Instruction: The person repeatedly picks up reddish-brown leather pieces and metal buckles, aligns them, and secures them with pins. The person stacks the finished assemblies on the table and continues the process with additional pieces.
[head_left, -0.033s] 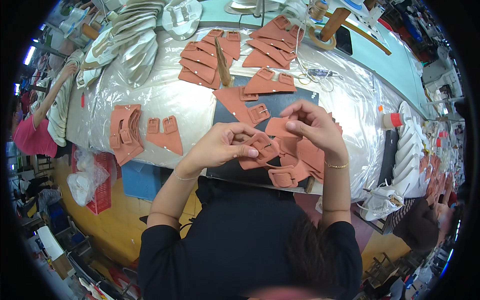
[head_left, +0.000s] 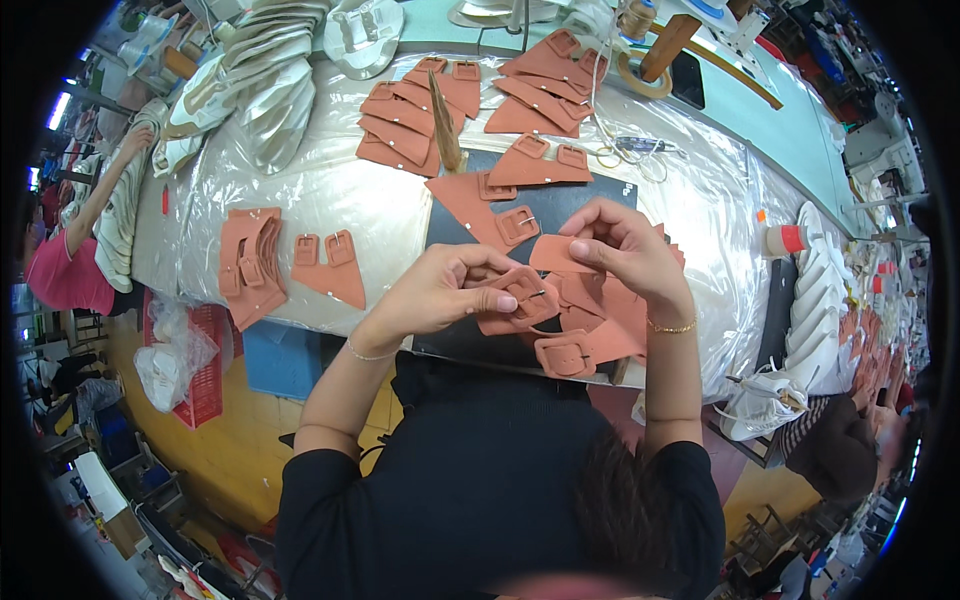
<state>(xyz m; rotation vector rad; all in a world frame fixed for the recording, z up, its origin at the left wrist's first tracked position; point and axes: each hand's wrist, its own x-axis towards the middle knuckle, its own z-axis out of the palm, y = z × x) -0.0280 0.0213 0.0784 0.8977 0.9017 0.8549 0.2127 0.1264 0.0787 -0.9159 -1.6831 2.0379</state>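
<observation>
Between the thumb and fingers of my left hand (head_left: 445,292) is a square terracotta-covered buckle (head_left: 535,298) with a metal prong. My right hand (head_left: 625,250) pinches a terracotta strap end (head_left: 557,253) just to the right of that buckle. Below hangs a second covered buckle (head_left: 566,355), joined to a wide terracotta piece (head_left: 622,325). More terracotta pieces lie under my right hand, partly hidden by it. Beyond my hands, a two-buckle piece (head_left: 470,205) rests on a black board (head_left: 605,190).
Stacks of buckled terracotta pieces (head_left: 400,130) lie at the far side, near a pointed wooden tool (head_left: 445,130) standing upright. Snips (head_left: 640,148) lie to their right. Another bundle (head_left: 250,260) is at left. White shoe parts (head_left: 815,300) line the right edge; a blue bin (head_left: 283,360) stands below.
The lower buckle and its wide terracotta piece have shifted slightly, covering more of the pieces beneath. My hands have barely moved.
</observation>
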